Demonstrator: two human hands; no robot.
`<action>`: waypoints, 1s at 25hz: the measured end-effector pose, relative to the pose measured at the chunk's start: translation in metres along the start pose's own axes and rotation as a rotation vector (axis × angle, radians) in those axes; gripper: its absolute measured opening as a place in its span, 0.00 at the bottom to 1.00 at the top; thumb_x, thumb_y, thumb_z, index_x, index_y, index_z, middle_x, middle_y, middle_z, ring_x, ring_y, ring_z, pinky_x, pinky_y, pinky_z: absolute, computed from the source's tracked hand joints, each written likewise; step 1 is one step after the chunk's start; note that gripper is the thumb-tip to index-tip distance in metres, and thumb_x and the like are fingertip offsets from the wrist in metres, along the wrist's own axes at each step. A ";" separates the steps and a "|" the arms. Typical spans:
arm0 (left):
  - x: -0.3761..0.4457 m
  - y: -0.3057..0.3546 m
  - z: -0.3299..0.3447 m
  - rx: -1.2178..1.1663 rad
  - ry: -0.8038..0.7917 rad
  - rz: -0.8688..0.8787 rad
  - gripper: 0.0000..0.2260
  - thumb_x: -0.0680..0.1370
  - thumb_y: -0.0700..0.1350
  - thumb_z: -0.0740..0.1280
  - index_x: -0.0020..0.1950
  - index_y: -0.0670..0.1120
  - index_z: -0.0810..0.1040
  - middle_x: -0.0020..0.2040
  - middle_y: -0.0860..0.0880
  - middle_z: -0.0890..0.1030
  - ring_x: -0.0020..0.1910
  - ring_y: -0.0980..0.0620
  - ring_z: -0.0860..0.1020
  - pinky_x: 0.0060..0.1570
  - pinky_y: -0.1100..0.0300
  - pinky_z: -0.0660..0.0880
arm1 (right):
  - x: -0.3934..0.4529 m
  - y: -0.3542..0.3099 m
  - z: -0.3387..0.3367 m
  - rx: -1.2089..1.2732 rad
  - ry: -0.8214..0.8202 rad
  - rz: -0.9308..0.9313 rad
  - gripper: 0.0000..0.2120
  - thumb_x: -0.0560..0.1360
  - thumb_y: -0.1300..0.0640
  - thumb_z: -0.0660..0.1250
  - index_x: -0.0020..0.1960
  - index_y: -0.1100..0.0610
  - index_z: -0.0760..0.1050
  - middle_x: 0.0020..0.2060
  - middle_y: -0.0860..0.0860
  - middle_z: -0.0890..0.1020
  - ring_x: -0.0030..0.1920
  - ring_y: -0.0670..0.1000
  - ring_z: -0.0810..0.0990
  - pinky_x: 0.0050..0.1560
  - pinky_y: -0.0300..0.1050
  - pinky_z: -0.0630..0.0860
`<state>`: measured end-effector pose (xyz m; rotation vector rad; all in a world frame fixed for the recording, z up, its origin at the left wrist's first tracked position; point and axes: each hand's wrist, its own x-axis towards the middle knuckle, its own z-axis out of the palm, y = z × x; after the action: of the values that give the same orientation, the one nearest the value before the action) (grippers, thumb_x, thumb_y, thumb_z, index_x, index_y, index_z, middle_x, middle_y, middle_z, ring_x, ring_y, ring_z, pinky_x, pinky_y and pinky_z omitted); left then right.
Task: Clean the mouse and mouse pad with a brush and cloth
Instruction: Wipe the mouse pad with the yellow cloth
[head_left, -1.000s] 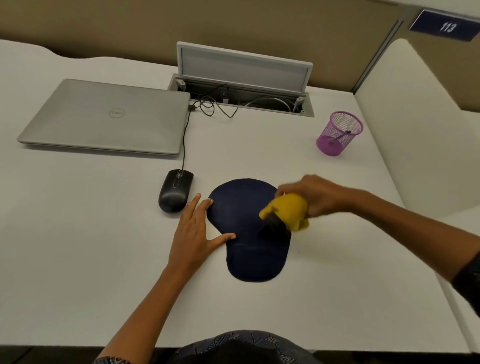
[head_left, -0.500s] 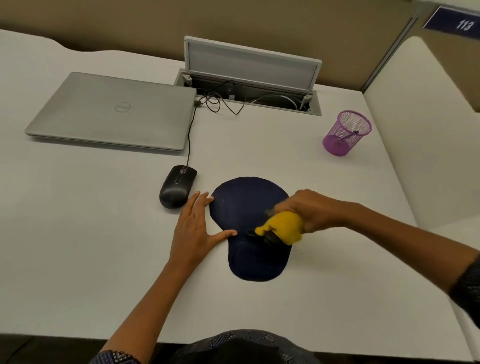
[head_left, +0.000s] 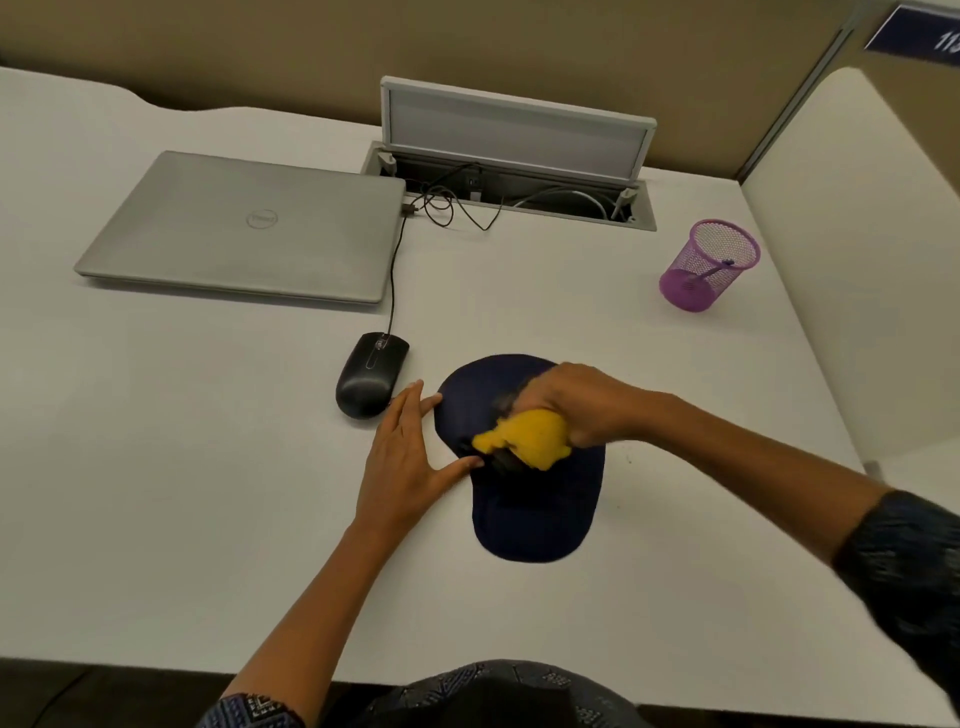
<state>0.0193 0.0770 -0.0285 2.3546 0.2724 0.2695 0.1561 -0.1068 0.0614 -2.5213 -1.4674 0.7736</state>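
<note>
A dark blue mouse pad (head_left: 540, 514) lies on the white desk (head_left: 208, 493). My right hand (head_left: 576, 400) grips a yellow cloth (head_left: 530, 436) together with a dark brush (head_left: 501, 460), whose bristles touch the pad's middle. My left hand (head_left: 405, 457) lies flat on the desk with straight fingers, its thumb and fingertips touching the pad's left edge. A black wired mouse (head_left: 369, 382) sits just left of the pad, beyond my left fingertips.
A closed silver laptop (head_left: 244, 228) lies at the back left, the mouse cable (head_left: 392, 280) running along its right side. An open cable box (head_left: 511, 192) is set into the desk at the back. A purple mesh pen cup (head_left: 709, 265) stands at the right, near a cream partition (head_left: 857, 249).
My right hand has swept the cloth and brush from the pad's right side leftward to its middle. My left hand has stayed at the pad's left edge.
</note>
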 end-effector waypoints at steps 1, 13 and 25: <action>0.000 -0.001 0.001 0.006 0.003 -0.002 0.41 0.64 0.66 0.67 0.71 0.47 0.63 0.74 0.49 0.59 0.73 0.52 0.57 0.67 0.57 0.59 | -0.016 0.004 -0.001 -0.051 -0.083 -0.005 0.15 0.67 0.61 0.72 0.52 0.51 0.79 0.48 0.49 0.84 0.49 0.51 0.80 0.48 0.47 0.77; 0.000 -0.003 0.002 -0.067 -0.008 -0.048 0.46 0.62 0.66 0.70 0.73 0.47 0.58 0.72 0.48 0.63 0.70 0.49 0.62 0.64 0.50 0.66 | 0.036 -0.034 0.021 0.516 0.336 0.636 0.41 0.59 0.40 0.78 0.66 0.55 0.67 0.62 0.54 0.75 0.61 0.57 0.74 0.57 0.51 0.72; 0.000 -0.005 0.003 -0.075 -0.015 -0.019 0.45 0.64 0.65 0.70 0.74 0.48 0.56 0.73 0.48 0.62 0.72 0.48 0.60 0.65 0.50 0.65 | 0.020 -0.033 0.025 0.854 0.488 0.710 0.39 0.56 0.49 0.81 0.63 0.57 0.71 0.60 0.56 0.78 0.59 0.57 0.76 0.61 0.54 0.74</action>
<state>0.0198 0.0783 -0.0340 2.2781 0.2729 0.2488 0.1259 -0.0762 0.0447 -2.2172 -0.0100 0.5900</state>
